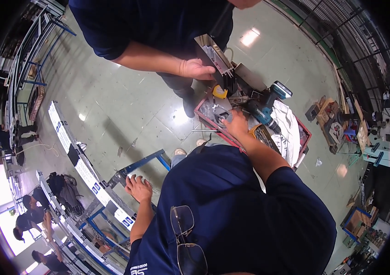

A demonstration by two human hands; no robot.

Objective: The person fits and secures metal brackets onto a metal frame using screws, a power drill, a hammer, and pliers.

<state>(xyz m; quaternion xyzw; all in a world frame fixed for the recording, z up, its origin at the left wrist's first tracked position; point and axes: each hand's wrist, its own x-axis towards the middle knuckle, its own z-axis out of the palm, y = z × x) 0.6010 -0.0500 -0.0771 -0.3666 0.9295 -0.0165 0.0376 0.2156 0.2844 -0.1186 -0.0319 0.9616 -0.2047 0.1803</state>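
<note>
My left hand point(138, 188) rests with fingers spread on the dark-covered end of a blue metal stand point(146, 161). A long white-wrapped profile point(82, 166) lies just left of it. My right hand point(237, 123) reaches into a red-rimmed tool tray point(306, 136), its fingers curled at a small grey metal piece point(219, 111). What the fingertips grip is partly hidden. Beside that hand in the tray are a teal cordless drill point(260, 111), a yellow tape measure point(219, 92) and a white cloth point(285, 128).
Across from me, another person's hand point(197, 69) is at a shiny metal profile piece point(213, 54) above the tray. A wooden box of parts point(331, 120) stands on the floor at right. Racks of profiles point(30, 68) line the far left, and other people work at lower left.
</note>
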